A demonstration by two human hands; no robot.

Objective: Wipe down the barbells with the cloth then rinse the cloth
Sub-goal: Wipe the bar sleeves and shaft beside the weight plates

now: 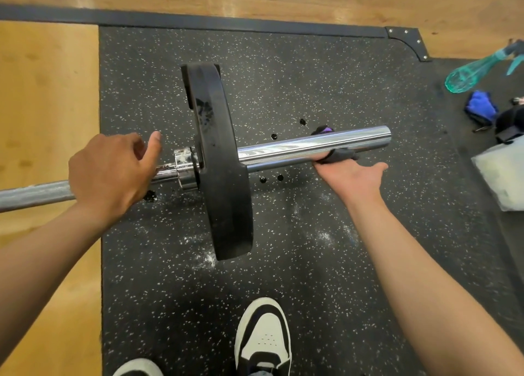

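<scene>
R hand (350,177) gripped the cloth (337,156) from under the barbell (312,146) sleeve, fingers wrapped round it, thumb out. L hand (110,171) curled over the shaft just inboard of the collar, thumb up. Plate (218,160) stood between both grips. Outboard of R grip: short bare sleeve to the end, then open mat (312,262). Spray bottle (476,69) sat far beyond, near the mat corner.

Bare forearms, no sleeves, white-and-black sneakers (262,338) with perforated toes
</scene>
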